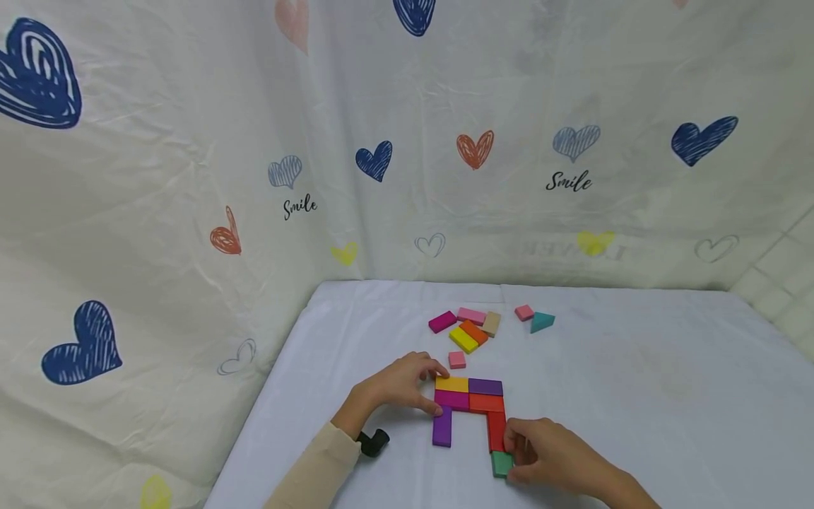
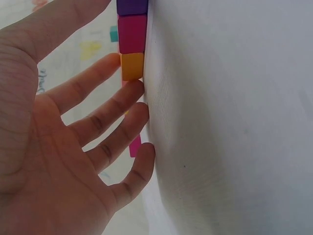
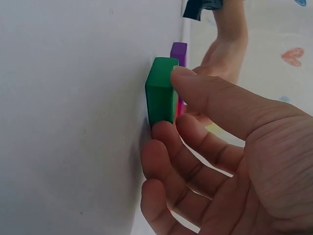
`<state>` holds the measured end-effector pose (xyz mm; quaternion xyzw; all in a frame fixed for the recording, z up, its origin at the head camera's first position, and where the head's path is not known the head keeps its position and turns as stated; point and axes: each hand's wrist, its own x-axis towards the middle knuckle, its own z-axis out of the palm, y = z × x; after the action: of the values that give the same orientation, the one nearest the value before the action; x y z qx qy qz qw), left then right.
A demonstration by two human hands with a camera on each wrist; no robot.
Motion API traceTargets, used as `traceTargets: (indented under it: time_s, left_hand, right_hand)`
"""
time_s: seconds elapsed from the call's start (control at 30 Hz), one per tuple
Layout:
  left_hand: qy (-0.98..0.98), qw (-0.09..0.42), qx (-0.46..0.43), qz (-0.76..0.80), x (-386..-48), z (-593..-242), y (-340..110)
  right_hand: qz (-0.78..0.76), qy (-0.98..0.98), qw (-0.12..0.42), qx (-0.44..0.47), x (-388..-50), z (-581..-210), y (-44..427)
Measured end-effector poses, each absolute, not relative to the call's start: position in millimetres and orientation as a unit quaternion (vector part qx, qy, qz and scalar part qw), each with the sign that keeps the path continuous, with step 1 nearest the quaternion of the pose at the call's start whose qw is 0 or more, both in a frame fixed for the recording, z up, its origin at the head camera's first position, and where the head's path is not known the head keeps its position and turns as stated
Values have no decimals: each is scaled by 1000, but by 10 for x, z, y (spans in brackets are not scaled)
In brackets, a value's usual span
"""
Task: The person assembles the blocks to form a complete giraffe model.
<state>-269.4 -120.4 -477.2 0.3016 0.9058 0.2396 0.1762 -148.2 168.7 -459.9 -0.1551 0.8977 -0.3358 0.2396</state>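
Note:
Blocks lie joined in an arch: a yellow-orange block (image 1: 452, 384) and a purple one (image 1: 485, 387) on top, a magenta block (image 1: 452, 401) and an orange-red block (image 1: 486, 403) under them. Down the left side runs a purple block (image 1: 441, 427); down the right, a red block (image 1: 497, 431) with a green block (image 1: 502, 464) at its end. My left hand (image 1: 400, 383), fingers spread, touches the arch's left edge; in the left wrist view its index fingertip meets the orange block (image 2: 132, 66). My right hand (image 1: 559, 452) has curled fingers and thumb at the green block (image 3: 162, 90).
Behind the arch lie a small pink block (image 1: 457, 360), a cluster with a yellow block (image 1: 463, 340) and a tan block (image 1: 491, 324), and a teal triangle (image 1: 543, 322) beside another pink block (image 1: 524, 312). A white cloth (image 1: 636, 367) covers the table; a heart-printed curtain (image 1: 407, 92) hangs behind.

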Motion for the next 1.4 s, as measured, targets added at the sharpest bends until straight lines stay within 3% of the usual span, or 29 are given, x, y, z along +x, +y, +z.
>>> traceTargets:
  time_s: [0.67,1.0,1.4]
  left_hand:
    - [906,174,300,243,-2688,-4774,-1199]
    - [906,175,297,244,-2681,-4754,-1200]
    - [905,176,300,246,-2681,-4740,-1206]
  right_hand:
    - [-345,893,233,-171,-1513,-4599,1683]
    - [-379,881,194,-204,-1790,-4458,1816]
    - [-387,904,104,-150,-2227,-4528,1722]
